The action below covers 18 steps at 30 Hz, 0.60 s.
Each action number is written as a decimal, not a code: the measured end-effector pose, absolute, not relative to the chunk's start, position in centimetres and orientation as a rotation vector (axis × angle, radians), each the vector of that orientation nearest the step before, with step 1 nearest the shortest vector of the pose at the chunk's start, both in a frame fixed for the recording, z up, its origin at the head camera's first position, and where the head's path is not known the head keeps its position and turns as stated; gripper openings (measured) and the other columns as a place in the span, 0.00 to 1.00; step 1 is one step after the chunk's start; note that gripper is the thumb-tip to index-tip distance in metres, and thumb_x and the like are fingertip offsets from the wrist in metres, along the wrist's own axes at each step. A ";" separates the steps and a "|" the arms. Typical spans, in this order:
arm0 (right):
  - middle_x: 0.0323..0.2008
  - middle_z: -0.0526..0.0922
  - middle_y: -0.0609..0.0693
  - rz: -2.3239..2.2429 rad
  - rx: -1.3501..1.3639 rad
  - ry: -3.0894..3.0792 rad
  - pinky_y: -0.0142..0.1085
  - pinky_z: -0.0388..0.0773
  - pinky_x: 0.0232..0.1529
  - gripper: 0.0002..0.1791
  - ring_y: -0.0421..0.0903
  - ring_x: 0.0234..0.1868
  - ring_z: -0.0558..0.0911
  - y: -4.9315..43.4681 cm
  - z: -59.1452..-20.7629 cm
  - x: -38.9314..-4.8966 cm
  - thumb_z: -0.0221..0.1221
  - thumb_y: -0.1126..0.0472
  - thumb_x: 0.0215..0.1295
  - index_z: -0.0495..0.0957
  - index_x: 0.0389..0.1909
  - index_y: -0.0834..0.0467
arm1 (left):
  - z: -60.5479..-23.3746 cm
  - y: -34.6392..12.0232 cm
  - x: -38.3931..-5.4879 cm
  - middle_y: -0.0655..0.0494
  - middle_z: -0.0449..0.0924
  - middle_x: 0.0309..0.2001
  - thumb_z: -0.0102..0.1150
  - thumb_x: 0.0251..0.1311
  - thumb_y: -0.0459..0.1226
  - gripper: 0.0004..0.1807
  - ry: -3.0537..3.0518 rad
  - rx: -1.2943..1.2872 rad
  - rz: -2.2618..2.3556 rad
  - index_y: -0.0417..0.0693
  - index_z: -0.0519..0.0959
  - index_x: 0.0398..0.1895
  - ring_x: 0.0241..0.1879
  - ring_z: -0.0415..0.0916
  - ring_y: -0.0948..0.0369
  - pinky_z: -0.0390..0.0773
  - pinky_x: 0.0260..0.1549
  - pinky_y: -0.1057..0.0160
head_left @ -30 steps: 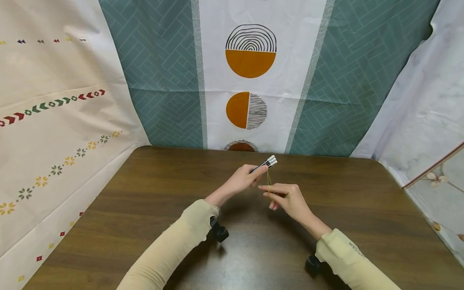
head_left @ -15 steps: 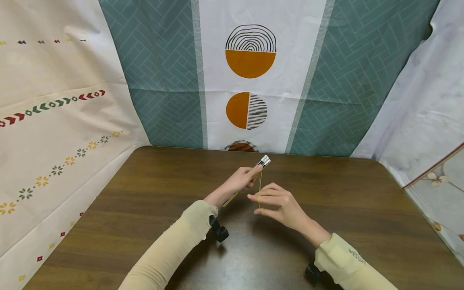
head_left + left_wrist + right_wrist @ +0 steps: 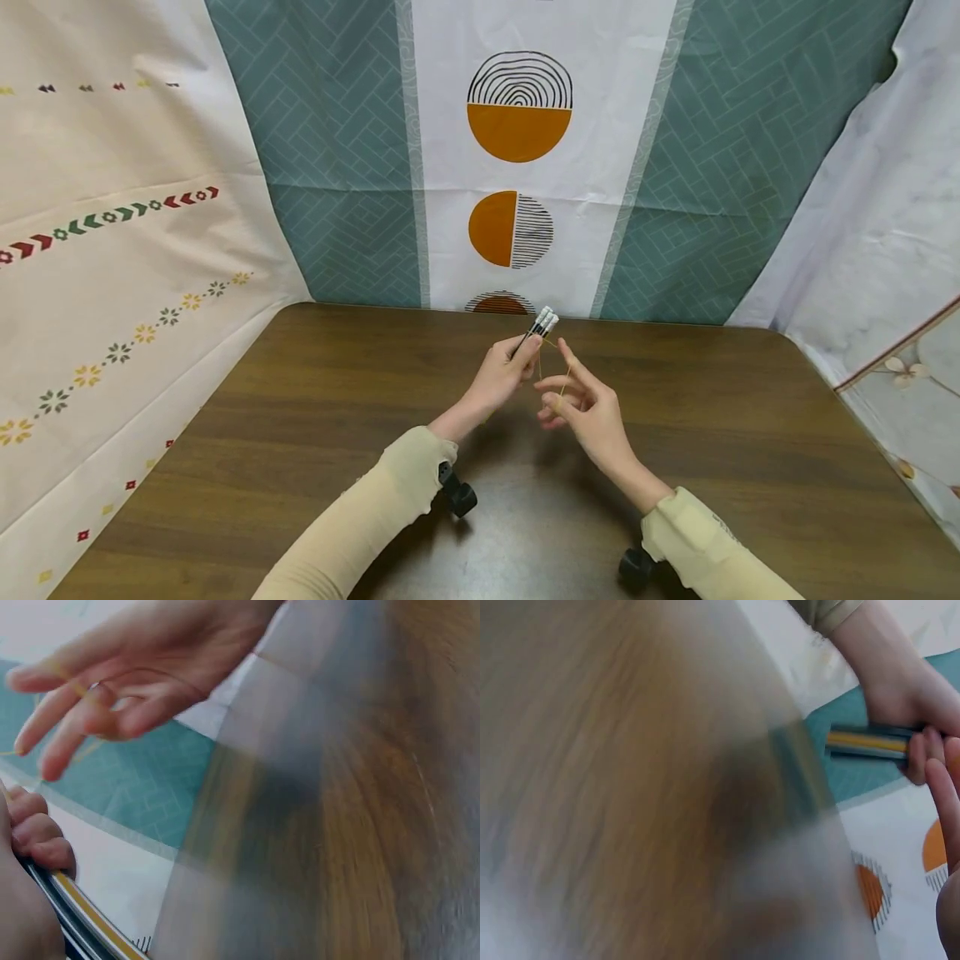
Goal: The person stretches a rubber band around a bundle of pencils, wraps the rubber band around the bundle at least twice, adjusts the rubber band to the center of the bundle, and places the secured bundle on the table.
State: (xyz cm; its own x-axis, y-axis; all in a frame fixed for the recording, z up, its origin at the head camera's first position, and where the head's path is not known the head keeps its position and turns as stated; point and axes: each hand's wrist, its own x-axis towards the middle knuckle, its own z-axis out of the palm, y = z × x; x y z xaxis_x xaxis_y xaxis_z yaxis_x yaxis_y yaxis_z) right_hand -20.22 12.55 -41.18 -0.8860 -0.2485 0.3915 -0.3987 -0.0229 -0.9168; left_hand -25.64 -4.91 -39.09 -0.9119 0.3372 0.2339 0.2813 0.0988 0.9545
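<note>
My left hand (image 3: 501, 379) grips a small bundle of pencils (image 3: 546, 321) above the table, their white ends tilted up and away. In the left wrist view the striped shafts of the pencils (image 3: 94, 919) run down below the curled fingers. A thin yellow rubber band (image 3: 566, 383) stretches from the pencils to my right hand (image 3: 600, 421). Its loop is hooked over the spread index finger and thumb. The right wrist view has the pencils' other ends (image 3: 866, 742) sticking out of the left hand. Where the band meets the pencils is partly hidden by the left fingers.
A brown wooden table (image 3: 337, 375) lies under both hands. Patterned cloths, such as the teal and white one (image 3: 352, 167), hang behind it and at the sides. Small black devices (image 3: 459, 497) sit at the cuffs of both sleeves.
The right hand dipped slightly, then rose, and its index finger now reaches toward the pencils. Its fingers have spread the rubber band wider. The left hand has turned the pencils more upright.
</note>
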 end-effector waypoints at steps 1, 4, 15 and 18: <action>0.41 0.87 0.40 2.090 0.669 -2.085 0.45 0.85 0.31 0.41 0.40 0.28 0.88 12.5 -41.0 -20.3 0.62 0.66 0.66 0.55 0.77 0.54 | -39.1 -4.9 -25.5 0.60 0.60 0.17 0.43 0.72 0.59 0.32 2.347 0.721 1.970 0.38 0.70 0.28 0.17 0.55 0.64 0.58 0.19 0.68; 0.38 0.88 0.41 2.189 0.574 -1.995 0.45 0.85 0.32 0.35 0.39 0.29 0.88 12.2 -40.4 -20.6 0.62 0.65 0.67 0.61 0.73 0.61 | -39.4 -5.4 -25.5 0.59 0.63 0.20 0.42 0.67 0.67 0.36 2.506 0.884 1.880 0.41 0.73 0.30 0.20 0.60 0.65 0.61 0.23 0.68; 0.35 0.84 0.43 2.350 0.419 -1.884 0.42 0.84 0.25 0.26 0.38 0.25 0.82 11.7 -39.2 -20.3 0.61 0.70 0.65 0.71 0.64 0.69 | -39.9 -7.7 -25.5 0.64 0.63 0.19 0.30 0.58 0.74 0.40 2.852 1.206 1.286 0.49 0.74 0.32 0.17 0.59 0.71 0.59 0.20 0.72; 0.35 0.82 0.43 2.355 0.452 -1.892 0.40 0.84 0.25 0.26 0.38 0.26 0.82 11.8 -38.9 -20.2 0.62 0.70 0.65 0.71 0.64 0.69 | -39.8 -8.1 -25.5 0.63 0.63 0.18 0.29 0.58 0.73 0.39 2.870 1.282 1.171 0.50 0.74 0.32 0.17 0.58 0.71 0.58 0.20 0.73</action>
State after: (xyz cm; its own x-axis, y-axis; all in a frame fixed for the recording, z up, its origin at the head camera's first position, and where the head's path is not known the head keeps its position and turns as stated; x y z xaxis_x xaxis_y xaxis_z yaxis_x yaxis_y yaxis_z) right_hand -20.25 11.76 -38.93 -0.9525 -0.1160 0.2815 -0.2499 -0.2302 -0.9405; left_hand -25.48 -8.07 -39.77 -0.6884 0.5731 0.4445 0.7205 0.4698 0.5100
